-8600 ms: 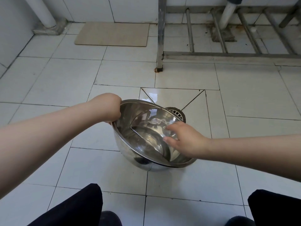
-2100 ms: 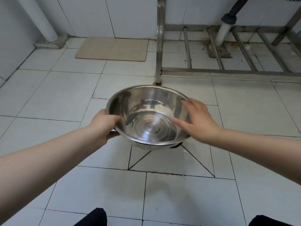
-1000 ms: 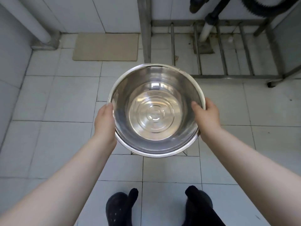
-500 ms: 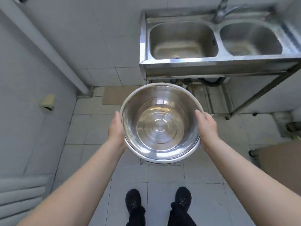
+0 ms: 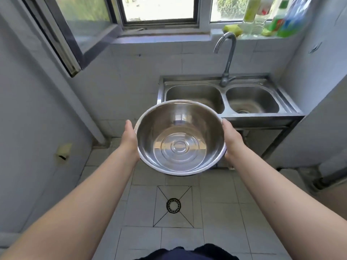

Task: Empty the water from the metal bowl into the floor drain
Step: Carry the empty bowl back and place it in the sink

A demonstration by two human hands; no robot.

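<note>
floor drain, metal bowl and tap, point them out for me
floor drain (image 5: 173, 205): head view, middle of the round grate.
metal bowl (image 5: 179, 146): head view, inside bottom, on the ringed centre.
tap (image 5: 228, 61): head view, upright stretch of the curved spout.

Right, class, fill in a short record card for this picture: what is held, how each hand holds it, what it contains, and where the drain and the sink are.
Held object: metal bowl, upright, carried in the air
Left hand: grip on the bowl's left rim
Right hand: grip on the bowl's right rim
Contents: no water visible, bare bottom shows
Floor drain: in the tiles, below the bowl
Double sink: ahead, against the wall, tap above
</note>
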